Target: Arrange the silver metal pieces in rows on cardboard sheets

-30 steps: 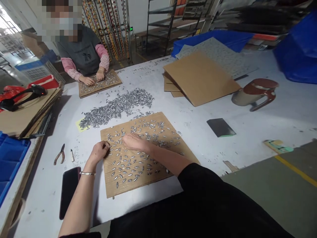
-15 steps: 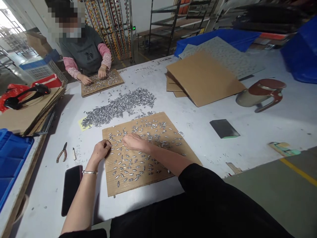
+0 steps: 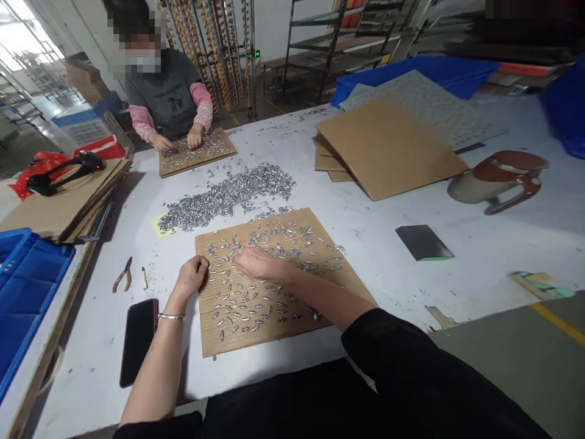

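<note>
A sheet of corrugated cardboard (image 3: 269, 332) lies in front of me, scattered with small silvery pointed-oval metal pieces (image 3: 245, 319). My right hand (image 3: 256, 262) is over its upper left part, fingers bent down among the pieces; the fingertips are partly hidden. At the sheet's left edge rests my left hand (image 3: 191, 277), its fingers curled together by the thumb. Whatever is in either hand is too small or hidden to make out. Beyond the sheet spreads a long heap of the same metal pieces (image 3: 228, 192).
Left of my arm are a smartphone (image 3: 138, 341), pliers (image 3: 122, 275) and a small knife-like tool (image 3: 144, 278). To the right are a dark block (image 3: 424, 242), a jug (image 3: 496, 180) and stacked cardboard sheets (image 3: 388, 149). A co-worker (image 3: 176, 97) handles pieces on another cardboard (image 3: 198, 157) across the table.
The camera view has swung slightly left, so everything sits further right in the picture. Both hands keep nearly the same places at the cardboard.
</note>
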`<state>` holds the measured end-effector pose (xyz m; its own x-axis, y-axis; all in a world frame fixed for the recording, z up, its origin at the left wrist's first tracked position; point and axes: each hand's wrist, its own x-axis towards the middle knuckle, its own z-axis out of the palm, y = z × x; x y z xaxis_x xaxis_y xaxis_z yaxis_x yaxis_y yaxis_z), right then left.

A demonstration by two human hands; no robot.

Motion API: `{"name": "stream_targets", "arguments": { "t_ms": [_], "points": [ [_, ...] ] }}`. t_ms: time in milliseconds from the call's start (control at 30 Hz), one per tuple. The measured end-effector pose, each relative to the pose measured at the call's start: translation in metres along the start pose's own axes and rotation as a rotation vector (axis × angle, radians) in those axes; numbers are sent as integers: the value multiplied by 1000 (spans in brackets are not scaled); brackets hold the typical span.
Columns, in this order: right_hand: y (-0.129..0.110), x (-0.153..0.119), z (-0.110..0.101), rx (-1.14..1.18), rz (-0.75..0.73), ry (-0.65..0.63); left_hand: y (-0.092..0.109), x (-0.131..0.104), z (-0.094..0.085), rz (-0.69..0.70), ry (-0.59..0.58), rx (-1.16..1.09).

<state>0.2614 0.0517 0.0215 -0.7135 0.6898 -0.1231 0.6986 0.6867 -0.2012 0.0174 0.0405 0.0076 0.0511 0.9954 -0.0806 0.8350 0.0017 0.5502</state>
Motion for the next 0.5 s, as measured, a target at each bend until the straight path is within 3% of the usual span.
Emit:
{"name": "stream_targets", "arguments": {
  "t_ms": [300,500],
  "points": [
    [1,1,-14,82,154,11,3,0,-2,12,28,33],
    [5,19,-18,68,45,33,16,7,0,48,55,63]
  ]
}}
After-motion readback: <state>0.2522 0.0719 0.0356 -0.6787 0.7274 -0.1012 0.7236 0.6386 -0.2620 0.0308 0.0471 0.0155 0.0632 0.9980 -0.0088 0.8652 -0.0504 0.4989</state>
